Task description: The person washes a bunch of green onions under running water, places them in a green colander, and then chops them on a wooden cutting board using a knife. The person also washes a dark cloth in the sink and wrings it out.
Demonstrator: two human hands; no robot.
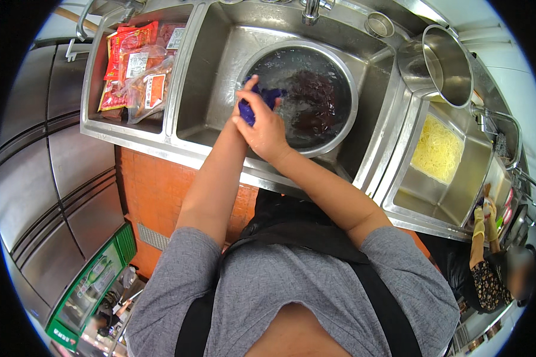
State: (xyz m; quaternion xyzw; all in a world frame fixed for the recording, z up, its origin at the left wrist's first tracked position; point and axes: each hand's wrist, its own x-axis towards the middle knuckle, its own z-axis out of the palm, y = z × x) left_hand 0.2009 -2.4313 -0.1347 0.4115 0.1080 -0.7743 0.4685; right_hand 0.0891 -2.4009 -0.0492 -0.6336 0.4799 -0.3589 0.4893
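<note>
My left hand [241, 105] and my right hand [264, 129] meet over the left side of a large round metal basin [352, 96]. A crumpled dark blue-purple cloth or glove [246, 112] is bunched between them, and both hands press on it. My right hand lies across my left wrist and palm, so part of the left hand is hidden. The basin stands in a stainless steel sink [214, 89] and holds water with a dark reddish-brown mass [315, 102] under the surface.
Plastic food packets [136, 67] fill the small left sink. A tap [311, 13] hangs above the basin. At the right stand a steel pot [446, 67] and a tub of pale yellow noodle-like strands [437, 147]. Beyond, a gloved co-worker [491, 276] works at the counter.
</note>
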